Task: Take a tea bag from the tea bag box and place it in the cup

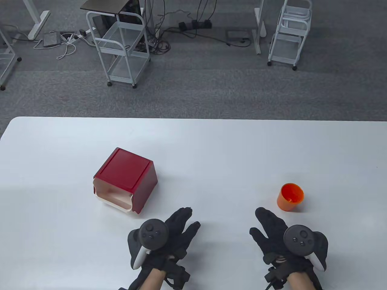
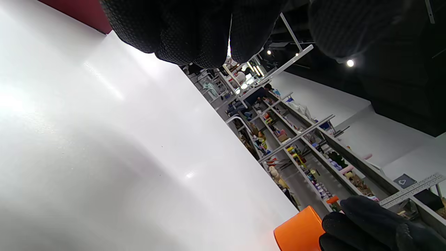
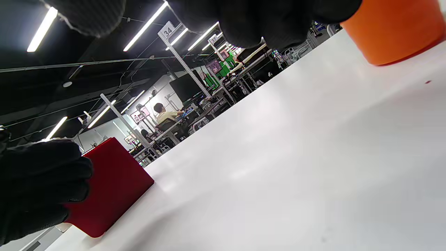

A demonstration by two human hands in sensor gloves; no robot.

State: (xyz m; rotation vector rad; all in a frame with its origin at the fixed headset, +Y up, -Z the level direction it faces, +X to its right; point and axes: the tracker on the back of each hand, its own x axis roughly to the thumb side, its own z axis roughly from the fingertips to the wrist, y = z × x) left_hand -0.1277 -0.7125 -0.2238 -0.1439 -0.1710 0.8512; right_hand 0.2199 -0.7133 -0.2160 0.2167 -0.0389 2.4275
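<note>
A dark red tea bag box (image 1: 125,180) with a cream front flap sits left of the table's middle; its red side shows too in the right wrist view (image 3: 111,188) and as a corner in the left wrist view (image 2: 83,12). An empty orange cup (image 1: 290,197) stands upright at the right, also visible as the cup (image 3: 393,28) and the cup (image 2: 299,232). My left hand (image 1: 178,229) rests flat near the front edge, below and right of the box, fingers straight, holding nothing. My right hand (image 1: 269,229) lies open just below and left of the cup. No tea bag is visible.
The white table (image 1: 211,151) stretches wide around both objects, its far edge beyond the box. Past it, on grey carpet, stand white wire carts (image 1: 124,48), desk legs and cables.
</note>
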